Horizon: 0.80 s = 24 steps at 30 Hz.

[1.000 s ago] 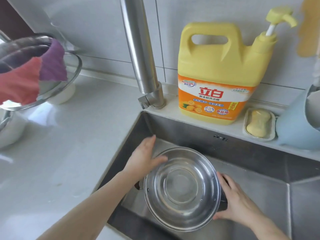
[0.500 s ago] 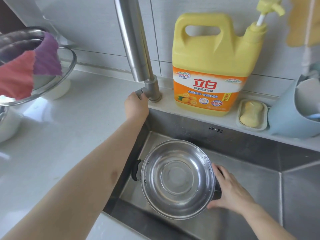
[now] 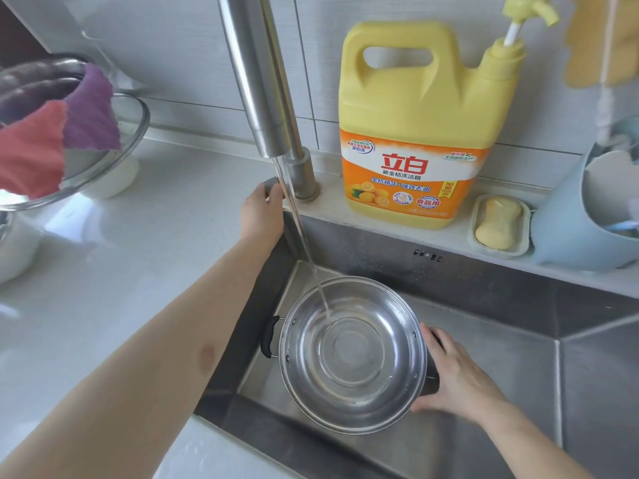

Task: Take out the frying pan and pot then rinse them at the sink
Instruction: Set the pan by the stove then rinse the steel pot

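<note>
A steel pot (image 3: 352,354) with black side handles sits low in the steel sink (image 3: 501,340). A thin stream of water (image 3: 304,243) runs from the tall steel faucet (image 3: 259,77) into the pot. My right hand (image 3: 456,375) grips the pot's right handle. My left hand (image 3: 262,212) is wrapped around the faucet's lever at the base of the spout. No frying pan is in view.
A big yellow detergent jug (image 3: 415,133) and a soap dish (image 3: 499,223) stand on the ledge behind the sink. A light blue container (image 3: 567,229) is at the right. Stacked steel bowls (image 3: 103,157) with red and purple cloths sit on the white counter (image 3: 121,271) at the left.
My left hand left the pot's rim and went up to the faucet lever. Water now flows into the pot. My right hand stayed on the handle.
</note>
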Available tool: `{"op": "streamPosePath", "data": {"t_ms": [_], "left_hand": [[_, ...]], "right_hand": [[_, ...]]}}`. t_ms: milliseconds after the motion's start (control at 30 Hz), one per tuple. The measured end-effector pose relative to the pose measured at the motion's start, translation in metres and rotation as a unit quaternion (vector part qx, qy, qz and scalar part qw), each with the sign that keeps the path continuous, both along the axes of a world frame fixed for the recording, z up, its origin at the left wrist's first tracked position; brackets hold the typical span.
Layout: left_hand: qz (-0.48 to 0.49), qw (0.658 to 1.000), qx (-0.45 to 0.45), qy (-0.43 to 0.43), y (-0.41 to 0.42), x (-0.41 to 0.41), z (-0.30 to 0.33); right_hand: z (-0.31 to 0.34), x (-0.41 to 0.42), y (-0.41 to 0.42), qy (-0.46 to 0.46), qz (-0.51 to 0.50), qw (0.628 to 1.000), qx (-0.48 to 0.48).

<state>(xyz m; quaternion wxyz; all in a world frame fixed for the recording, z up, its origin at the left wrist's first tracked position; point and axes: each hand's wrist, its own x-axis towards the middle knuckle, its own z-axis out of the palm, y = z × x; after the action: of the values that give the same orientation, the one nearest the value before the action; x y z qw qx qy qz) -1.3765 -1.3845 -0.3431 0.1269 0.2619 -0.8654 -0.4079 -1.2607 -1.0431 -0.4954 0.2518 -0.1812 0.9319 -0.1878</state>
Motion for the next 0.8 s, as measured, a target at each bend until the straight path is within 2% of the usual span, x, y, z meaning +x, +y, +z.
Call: {"op": "streamPosePath", "data": {"t_ms": [100, 167, 200, 233, 300, 333, 367, 400, 600, 700, 800], "left_hand": [[-0.031, 0.999, -0.005, -0.006, -0.001, 0.034, -0.028], [-0.124, 0.988, -0.045, -0.084, -0.008, 0.070, -0.062], [-0.188, 0.966, -0.072, -0.162, -0.013, 0.088, -0.077], [-0.252, 0.929, -0.107, -0.249, -0.018, 0.104, -0.089], [-0.360, 0.831, -0.186, -0.380, -0.024, 0.131, -0.107], [-0.389, 0.792, -0.220, -0.416, -0.024, 0.140, -0.112], [-0.402, 0.768, -0.241, -0.437, -0.026, 0.144, -0.117], [-0.404, 0.759, -0.249, -0.446, -0.028, 0.145, -0.122], [-0.405, 0.791, -0.229, -0.398, -0.034, 0.143, -0.144], [-0.403, 0.819, -0.174, -0.370, -0.039, 0.144, -0.152], [-0.396, 0.831, -0.132, -0.367, -0.044, 0.145, -0.158]], "right_hand": [[-0.001, -0.001, 0.001, -0.004, -0.002, 1.000, -0.005], [-0.002, -0.001, 0.002, -0.006, -0.001, 1.000, -0.011], [-0.003, -0.001, 0.002, -0.007, -0.001, 1.000, -0.013], [-0.002, -0.001, 0.002, -0.009, -0.001, 1.000, -0.014], [-0.001, -0.001, 0.002, -0.011, 0.001, 1.000, -0.014], [-0.001, -0.001, 0.002, -0.012, 0.001, 1.000, -0.015], [-0.001, -0.002, 0.001, -0.013, 0.001, 1.000, -0.016], [-0.001, -0.002, 0.001, -0.013, 0.000, 1.000, -0.017], [-0.011, -0.003, 0.002, -0.046, -0.030, 0.998, -0.027], [-0.016, -0.004, 0.001, -0.082, -0.048, 0.994, -0.056], [-0.017, -0.005, -0.001, -0.113, -0.060, 0.988, -0.087]]}}
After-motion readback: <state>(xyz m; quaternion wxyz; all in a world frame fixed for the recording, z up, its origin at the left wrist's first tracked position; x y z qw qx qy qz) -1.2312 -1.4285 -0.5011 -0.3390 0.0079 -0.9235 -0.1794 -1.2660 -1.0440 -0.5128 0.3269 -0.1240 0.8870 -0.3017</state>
